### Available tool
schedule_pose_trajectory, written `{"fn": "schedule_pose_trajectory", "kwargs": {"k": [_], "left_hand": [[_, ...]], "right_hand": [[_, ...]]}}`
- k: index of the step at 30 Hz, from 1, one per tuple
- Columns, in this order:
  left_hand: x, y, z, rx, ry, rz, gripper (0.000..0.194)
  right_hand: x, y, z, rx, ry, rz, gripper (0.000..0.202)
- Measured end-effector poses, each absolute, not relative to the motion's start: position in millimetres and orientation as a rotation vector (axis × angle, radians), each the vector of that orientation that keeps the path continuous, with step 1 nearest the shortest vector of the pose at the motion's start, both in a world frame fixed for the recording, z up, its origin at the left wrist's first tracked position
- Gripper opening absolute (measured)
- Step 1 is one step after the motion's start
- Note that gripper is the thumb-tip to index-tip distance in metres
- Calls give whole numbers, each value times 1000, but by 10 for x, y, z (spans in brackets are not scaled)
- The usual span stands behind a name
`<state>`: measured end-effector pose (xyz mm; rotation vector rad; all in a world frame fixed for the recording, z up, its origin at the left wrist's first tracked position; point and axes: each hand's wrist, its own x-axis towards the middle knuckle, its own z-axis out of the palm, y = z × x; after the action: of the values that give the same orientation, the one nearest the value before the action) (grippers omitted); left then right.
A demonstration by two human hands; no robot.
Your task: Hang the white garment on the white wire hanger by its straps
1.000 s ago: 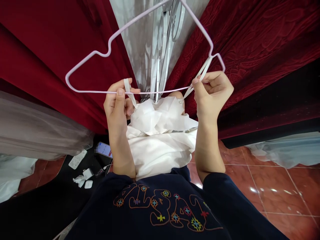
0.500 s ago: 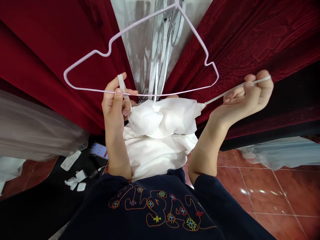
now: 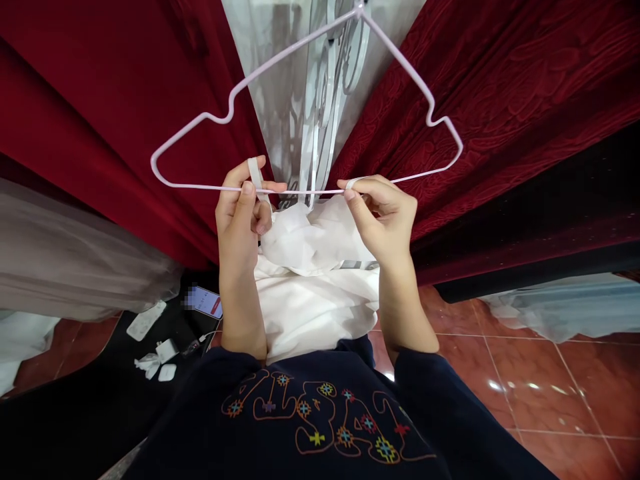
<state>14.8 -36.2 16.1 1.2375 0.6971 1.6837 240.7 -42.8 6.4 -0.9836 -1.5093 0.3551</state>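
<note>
At the lilac hanger [image 3: 195, 186]'s lower bar: left hand [image 3: 236, 233] and right hand [image 3: 390, 223] pinching it, straps [image 3: 255, 172] finger-looped; slack fingers could drop them.

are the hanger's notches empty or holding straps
Empty: both notches of the hanger show bare; the white straps loop over fingers of the left hand and right hand.

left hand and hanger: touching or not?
Touching. The head view shows the left hand's thumb and fingers pinching the pink hanger's bottom bar.

head-worn view, facing forward and down
</note>
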Motion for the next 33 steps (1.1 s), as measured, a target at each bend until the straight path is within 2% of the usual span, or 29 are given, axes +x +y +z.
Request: {"fn": "schedule_pose_trajectory", "kwargs": {"k": [4, 7, 11, 13, 16, 20, 26, 28, 30, 33], "left_hand": [[16, -342, 88, 1224, 752, 1768, 32], [-220, -265, -13, 1271, 796, 2037, 24], [-516, -189, -72, 1367, 901, 2434, 39], [-574, -190, -38, 1423, 932, 2509, 33], [-573, -213, 66, 1556, 973, 2321, 16], [-566, -148, 246, 1611, 975, 2029, 41], [-536, 207, 660, 1859, 906, 1699, 56], [-506, 286, 785, 1953, 913, 1553, 52], [-477, 315, 841, 1973, 959, 1483, 39], [-440, 295, 741, 1896, 938, 1557, 20]], "right_hand": [[2506, -376, 41, -997, -1501, 259, 30], [2596, -326, 11, -1024, -1475, 240, 33], [2605, -300, -21, -992, -1455, 247, 29], [2552, -301, -30, -976, -1462, 260, 28], [2465, -301, -47, -985, -1471, 262, 29], [2426, -302, -65, -1033, -1483, 244, 33], [2457, -316, -85, -1059, -1467, 236, 34], [2466, -318, -100, -1035, -1456, 249, 31], [2473, -318, -112, -992, -1442, 260, 30], [2480, -318, -113, -956, -1419, 254, 29]]}}
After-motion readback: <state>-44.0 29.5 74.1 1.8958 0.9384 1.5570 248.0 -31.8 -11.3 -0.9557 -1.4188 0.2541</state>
